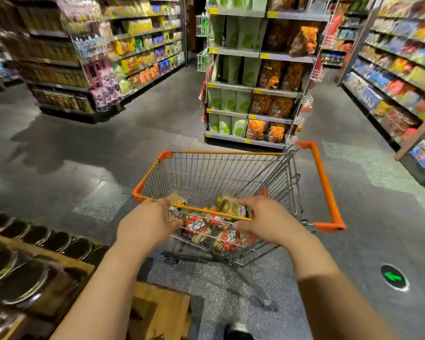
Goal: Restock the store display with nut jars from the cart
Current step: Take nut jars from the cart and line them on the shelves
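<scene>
Over the wire cart rim, left hand and right hand curl around its orange edge. Labelled nut jars lie inside; open floor surrounds it.

Metal wire cart (orange plastic trim), glossy-lidded jars, wooden display, polished speckled floor.

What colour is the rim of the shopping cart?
Orange, seen in the head view: cart rim.

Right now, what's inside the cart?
The cart holds nut jars with red labels, lying jumbled at the near end. The far end shows only bare wire. Both hands, left and right, cover part of the pile.
</scene>
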Demonstrator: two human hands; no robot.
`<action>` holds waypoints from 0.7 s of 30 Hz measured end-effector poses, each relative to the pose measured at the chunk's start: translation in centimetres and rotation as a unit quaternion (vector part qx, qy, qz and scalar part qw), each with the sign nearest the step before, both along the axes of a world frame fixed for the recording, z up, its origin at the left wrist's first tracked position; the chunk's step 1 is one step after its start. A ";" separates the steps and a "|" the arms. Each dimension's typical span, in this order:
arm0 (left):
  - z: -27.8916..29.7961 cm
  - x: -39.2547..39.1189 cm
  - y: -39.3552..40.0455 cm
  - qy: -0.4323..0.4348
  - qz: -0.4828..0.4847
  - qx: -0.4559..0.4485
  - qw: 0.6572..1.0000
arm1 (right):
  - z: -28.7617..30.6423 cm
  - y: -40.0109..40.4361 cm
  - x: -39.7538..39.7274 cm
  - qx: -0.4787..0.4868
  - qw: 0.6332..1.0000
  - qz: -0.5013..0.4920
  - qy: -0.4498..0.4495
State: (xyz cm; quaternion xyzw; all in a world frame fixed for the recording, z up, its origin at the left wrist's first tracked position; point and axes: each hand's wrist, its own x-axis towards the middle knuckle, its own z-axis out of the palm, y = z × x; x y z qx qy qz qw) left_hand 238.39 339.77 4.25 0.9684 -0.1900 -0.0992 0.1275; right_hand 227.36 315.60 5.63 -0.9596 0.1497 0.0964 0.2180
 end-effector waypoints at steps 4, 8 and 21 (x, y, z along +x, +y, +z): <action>-1.0 4.2 -0.3 0.013 0.019 0.011 1.000 | -1.5 -1.5 6.1 0.004 1.000 0.022 0.017; -2.0 8.9 -1.2 0.031 0.066 0.009 0.997 | -3.0 -3.1 13.1 0.018 0.998 0.057 0.029; -9.1 25.9 -6.5 0.104 0.166 0.042 0.980 | -13.0 -9.1 34.8 0.066 0.978 0.126 0.155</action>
